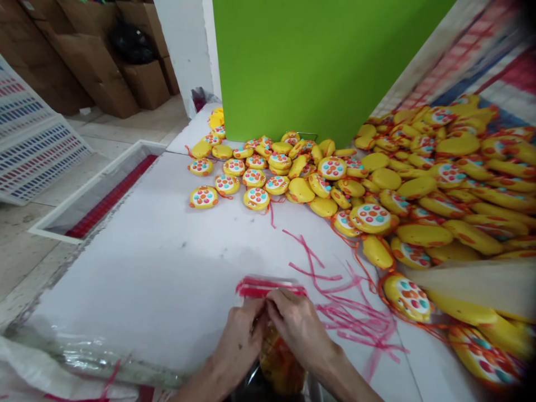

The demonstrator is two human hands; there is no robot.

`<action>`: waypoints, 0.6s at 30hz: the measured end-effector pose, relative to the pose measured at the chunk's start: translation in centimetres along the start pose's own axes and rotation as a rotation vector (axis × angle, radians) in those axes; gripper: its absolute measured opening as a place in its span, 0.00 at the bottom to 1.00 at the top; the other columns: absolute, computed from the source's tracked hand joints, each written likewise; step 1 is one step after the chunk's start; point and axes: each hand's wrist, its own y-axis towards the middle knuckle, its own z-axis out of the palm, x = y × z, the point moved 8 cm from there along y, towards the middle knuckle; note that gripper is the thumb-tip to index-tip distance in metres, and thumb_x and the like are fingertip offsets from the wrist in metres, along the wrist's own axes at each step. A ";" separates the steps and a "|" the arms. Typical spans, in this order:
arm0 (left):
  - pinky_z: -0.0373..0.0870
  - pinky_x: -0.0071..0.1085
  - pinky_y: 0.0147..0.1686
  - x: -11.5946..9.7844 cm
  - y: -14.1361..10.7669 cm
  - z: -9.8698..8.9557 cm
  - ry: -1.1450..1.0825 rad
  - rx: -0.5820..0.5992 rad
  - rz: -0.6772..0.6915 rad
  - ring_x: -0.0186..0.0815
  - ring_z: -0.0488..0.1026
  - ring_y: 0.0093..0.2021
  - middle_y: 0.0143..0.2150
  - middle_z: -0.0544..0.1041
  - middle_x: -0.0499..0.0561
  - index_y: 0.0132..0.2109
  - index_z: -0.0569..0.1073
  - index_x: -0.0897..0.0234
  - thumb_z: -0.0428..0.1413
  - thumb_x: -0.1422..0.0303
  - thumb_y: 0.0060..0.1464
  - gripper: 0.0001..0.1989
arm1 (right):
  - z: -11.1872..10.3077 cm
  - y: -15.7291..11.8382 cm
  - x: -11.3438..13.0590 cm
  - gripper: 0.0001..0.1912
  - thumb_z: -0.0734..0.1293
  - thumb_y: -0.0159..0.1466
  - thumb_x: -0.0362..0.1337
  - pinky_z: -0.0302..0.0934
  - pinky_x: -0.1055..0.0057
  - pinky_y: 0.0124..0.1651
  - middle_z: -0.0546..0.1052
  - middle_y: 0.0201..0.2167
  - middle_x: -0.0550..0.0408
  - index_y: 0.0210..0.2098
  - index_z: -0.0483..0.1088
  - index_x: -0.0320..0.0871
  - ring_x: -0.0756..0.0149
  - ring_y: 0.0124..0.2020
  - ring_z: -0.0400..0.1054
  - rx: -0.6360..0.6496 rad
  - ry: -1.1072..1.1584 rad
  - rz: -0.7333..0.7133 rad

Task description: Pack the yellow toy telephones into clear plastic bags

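Note:
My left hand (240, 335) and my right hand (298, 324) meet at the near edge of the white tabletop, both closed with their fingertips pinched together. They grip the gathered top of a clear plastic bag (307, 385), and yellow toys (281, 365) show inside it below my fingers. What lies right between the fingertips is too small to make out. Just beyond the hands is a pink-red banded strip (257, 287) of plastic. Thin pink ties (355, 318) lie loose to the right of my right hand.
Yellow oval toys with coloured dots (372, 216) spread over the back and pile high on the right, some with orange cords. A green panel (322, 67) stands behind them. White plastic crates (37, 134) and cardboard boxes (92, 61) are at the left, beyond the white tabletop (167, 268).

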 end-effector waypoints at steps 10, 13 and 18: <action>0.70 0.29 0.34 2.9 -0.5 -1.3 -0.180 -0.043 -0.087 0.37 0.75 0.33 0.30 0.77 0.52 0.35 0.71 0.65 0.48 0.65 0.55 0.10 | -6.5 -6.1 -17.5 0.11 0.57 0.59 0.38 0.61 0.72 0.29 0.75 0.23 0.53 0.28 0.70 0.43 0.64 0.24 0.70 -0.201 -0.231 0.546; 0.71 0.30 0.36 3.6 -0.5 -1.2 -0.279 -0.040 -0.120 0.39 0.75 0.35 0.31 0.76 0.52 0.35 0.70 0.65 0.49 0.64 0.54 0.09 | -9.4 -8.8 -21.2 0.13 0.58 0.57 0.41 0.59 0.67 0.26 0.75 0.22 0.47 0.25 0.70 0.42 0.57 0.24 0.69 -0.233 -0.377 0.659; 0.69 0.28 0.33 4.0 -0.3 -1.2 -0.341 -0.032 -0.162 0.37 0.74 0.32 0.28 0.75 0.50 0.32 0.68 0.65 0.51 0.64 0.52 0.08 | -9.6 -7.5 -15.4 0.09 0.59 0.59 0.41 0.62 0.69 0.29 0.75 0.33 0.51 0.29 0.68 0.44 0.66 0.24 0.67 -0.291 -0.159 0.437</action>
